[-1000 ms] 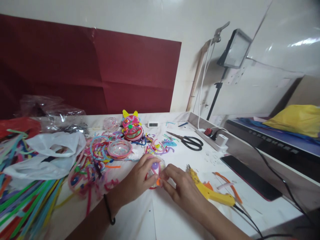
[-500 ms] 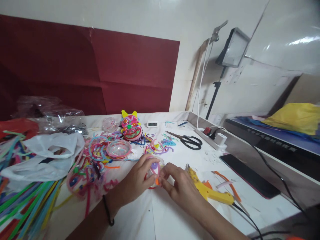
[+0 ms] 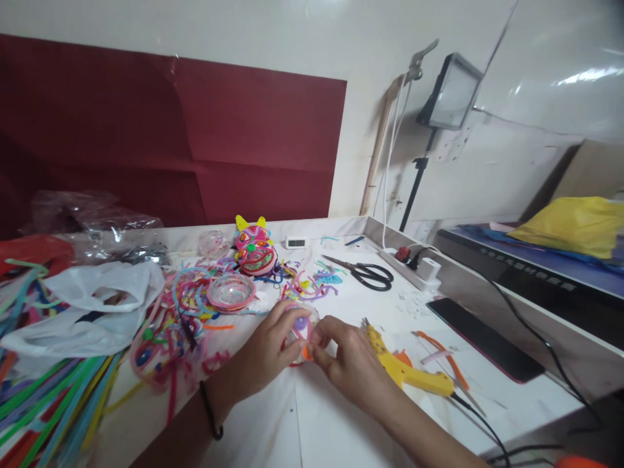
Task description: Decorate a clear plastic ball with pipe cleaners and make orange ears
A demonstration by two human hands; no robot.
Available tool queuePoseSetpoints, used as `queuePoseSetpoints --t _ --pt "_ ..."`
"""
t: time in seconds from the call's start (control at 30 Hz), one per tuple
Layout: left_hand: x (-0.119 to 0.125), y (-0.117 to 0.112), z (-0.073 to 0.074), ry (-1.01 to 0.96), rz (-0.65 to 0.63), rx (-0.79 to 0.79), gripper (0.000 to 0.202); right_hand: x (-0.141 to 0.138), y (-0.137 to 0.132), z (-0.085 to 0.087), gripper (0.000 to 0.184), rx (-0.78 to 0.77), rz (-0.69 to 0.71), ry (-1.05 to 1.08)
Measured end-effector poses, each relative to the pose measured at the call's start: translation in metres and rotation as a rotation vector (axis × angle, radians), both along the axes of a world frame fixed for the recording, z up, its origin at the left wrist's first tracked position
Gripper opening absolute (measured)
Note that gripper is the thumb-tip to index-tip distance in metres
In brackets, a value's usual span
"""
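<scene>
My left hand point(image 3: 266, 344) is closed around the side of a small clear round plastic piece point(image 3: 298, 333) trimmed with pink, purple and red fuzzy strips. Opposite it, my right hand point(image 3: 341, 348) has thumb and fingers pinched at a small orange piece point(image 3: 307, 352) on the near right edge. The fingers hide much of the round piece. Right of my right hand lies a yellow glue gun point(image 3: 414, 376). Behind both hands stands a finished-looking animal head point(image 3: 254, 247) with yellow ears, beside a clear bowl point(image 3: 231, 292) rimmed in pink.
Tangled pipe cleaners point(image 3: 170, 331) and a white plastic bag point(image 3: 97, 299) cover the left side. Black-handled scissors point(image 3: 365, 273), a phone point(image 3: 482, 339), an orange-handled tool point(image 3: 446, 357) and a power strip point(image 3: 414, 272) are on the right. A small digital display point(image 3: 295, 243) stands at the back.
Hardly anything differs. The view has shifted slightly, and my right fingers have moved a little at the orange piece while the left hand keeps its hold.
</scene>
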State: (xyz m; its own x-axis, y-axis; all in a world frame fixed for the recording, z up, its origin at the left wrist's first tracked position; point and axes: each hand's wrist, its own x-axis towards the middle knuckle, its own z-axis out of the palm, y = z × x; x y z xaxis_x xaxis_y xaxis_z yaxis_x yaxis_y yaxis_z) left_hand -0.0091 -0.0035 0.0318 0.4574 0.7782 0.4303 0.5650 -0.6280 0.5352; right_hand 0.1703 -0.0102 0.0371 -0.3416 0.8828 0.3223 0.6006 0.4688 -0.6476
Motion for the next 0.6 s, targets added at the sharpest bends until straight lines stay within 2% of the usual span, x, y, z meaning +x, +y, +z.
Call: queuePoseSetpoints --t 0.6 --pt "-0.0002 0.0001 0.0017 0.008 0.026 -0.010 0.046 -0.0041 0.0040 0.0073 0.011 -0.010 -0.011 -0.032"
